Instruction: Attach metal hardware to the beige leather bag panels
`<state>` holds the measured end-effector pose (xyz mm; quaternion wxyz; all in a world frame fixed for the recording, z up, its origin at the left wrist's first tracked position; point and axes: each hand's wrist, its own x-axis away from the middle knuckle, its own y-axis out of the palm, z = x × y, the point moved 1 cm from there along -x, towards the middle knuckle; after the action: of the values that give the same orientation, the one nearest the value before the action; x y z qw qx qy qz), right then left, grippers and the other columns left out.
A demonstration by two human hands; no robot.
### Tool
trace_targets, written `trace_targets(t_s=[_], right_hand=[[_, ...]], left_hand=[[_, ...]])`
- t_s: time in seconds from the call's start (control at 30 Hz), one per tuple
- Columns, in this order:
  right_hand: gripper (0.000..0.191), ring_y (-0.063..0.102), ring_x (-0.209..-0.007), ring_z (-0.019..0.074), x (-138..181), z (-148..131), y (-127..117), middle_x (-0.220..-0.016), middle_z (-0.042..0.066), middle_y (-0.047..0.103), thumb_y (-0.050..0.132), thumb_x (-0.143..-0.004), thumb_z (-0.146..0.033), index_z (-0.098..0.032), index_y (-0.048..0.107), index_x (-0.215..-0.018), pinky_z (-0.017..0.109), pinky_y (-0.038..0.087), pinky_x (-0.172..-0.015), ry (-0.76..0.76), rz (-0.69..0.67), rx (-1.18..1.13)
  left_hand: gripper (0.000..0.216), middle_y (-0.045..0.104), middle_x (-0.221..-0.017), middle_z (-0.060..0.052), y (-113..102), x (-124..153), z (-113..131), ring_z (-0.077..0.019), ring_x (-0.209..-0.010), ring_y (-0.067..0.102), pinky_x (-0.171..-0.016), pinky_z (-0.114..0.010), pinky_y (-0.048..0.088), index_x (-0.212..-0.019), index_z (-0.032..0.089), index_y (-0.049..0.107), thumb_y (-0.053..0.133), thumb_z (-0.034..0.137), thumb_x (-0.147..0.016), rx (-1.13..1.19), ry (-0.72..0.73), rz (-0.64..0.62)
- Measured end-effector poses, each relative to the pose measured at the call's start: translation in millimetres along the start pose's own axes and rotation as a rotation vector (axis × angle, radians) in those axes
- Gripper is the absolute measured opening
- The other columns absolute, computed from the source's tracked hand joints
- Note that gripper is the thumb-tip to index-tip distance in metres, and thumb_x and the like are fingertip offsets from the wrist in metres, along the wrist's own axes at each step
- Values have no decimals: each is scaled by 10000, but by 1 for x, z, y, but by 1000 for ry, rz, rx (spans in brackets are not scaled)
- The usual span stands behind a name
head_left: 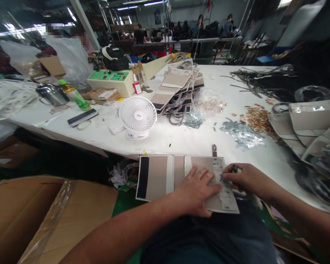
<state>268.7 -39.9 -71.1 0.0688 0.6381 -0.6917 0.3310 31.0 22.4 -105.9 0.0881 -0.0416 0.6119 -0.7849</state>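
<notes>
A flat beige and white panel with a black stripe [159, 178] lies across my lap at the table's near edge. My left hand [196, 190] rests flat on it, fingers spread. My right hand [246, 178] is pinched at the panel's right side, fingers closed on a small dark piece [234, 169] that I cannot make out. A small brown tab [214, 150] sticks up just beyond the panel.
A white desk fan [137, 116] stands on the white table [181, 139]. Stacked beige panels [176, 88] lie behind it, more on the right [310, 124]. Silver bits [243, 134] and gold bits [255, 117] are scattered. Cardboard boxes [44, 216] sit at my left. People work at the back.
</notes>
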Motion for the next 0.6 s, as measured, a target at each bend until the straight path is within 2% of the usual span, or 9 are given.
trace_targets(t_s=[0.1, 0.23, 0.43, 0.6], right_hand=[[441, 544, -514, 166, 1, 15, 7, -554, 1, 621, 796, -718, -603, -200, 721, -880, 275, 422, -518, 21, 38, -36], [405, 540, -506, 168, -3, 14, 12, -546, -7, 605, 787, -733, -596, -218, 711, -858, 276, 418, -512, 20, 58, -4], [231, 520, -481, 163, -6, 16, 19, -506, -22, 585, 721, -770, -446, -225, 680, -822, 265, 396, -491, -6, 80, 66], [154, 589, -518, 185, -10, 20, 19, -540, -9, 636, 680, -841, -377, -224, 687, -854, 268, 429, -500, -19, 108, 198]], left_hand=[[882, 487, -1604, -177, -1, -1, 1, -420, -1581, 344, -1328, -656, 200, -1586, 272, 517, 796, 639, -833, -17, -1, 1], [876, 495, -1606, -179, -1, -1, 3, -420, -1582, 346, -1322, -672, 204, -1589, 266, 517, 806, 618, -840, -40, 9, -1], [855, 491, -1624, -195, -2, 0, 6, -433, -1592, 341, -1308, -691, 215, -1600, 262, 511, 795, 603, -869, -56, 12, -20], [943, 498, -1614, -206, -5, -3, 6, -437, -1578, 349, -1305, -693, 224, -1640, 215, 437, 796, 617, -866, -73, 15, -36]])
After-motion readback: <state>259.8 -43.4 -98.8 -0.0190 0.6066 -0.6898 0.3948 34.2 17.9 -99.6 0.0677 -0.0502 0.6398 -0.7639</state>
